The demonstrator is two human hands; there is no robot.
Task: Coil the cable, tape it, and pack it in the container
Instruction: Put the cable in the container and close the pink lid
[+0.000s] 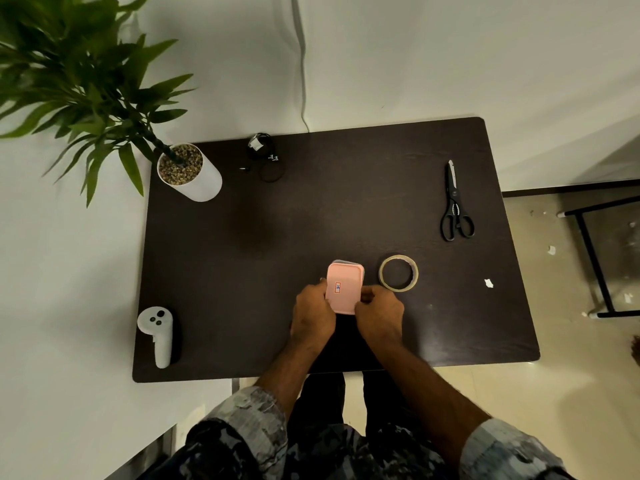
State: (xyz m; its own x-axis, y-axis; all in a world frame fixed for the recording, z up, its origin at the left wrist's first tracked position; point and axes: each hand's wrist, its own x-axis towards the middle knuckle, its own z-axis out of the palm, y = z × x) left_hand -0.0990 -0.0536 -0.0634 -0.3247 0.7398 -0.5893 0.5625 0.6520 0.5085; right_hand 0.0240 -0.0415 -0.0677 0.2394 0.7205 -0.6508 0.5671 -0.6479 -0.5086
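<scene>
A small container with a pink lid (344, 285) sits near the front middle of the dark table (242, 271). My left hand (313, 315) grips its left side and my right hand (379, 315) grips its right side. The lid is on and carries a small sticker. A black cable (266, 159), loosely bunched with a white tag, lies at the far edge of the table, well away from both hands. A roll of clear tape (398, 273) lies flat just right of the container. Black scissors (455, 204) lie at the far right.
A potted plant in a white pot (190, 173) stands at the table's far left corner. A white handheld controller (157, 336) lies at the front left. A scrap of white paper (488, 283) sits near the right edge. A black metal frame (595, 258) stands on the floor to the right.
</scene>
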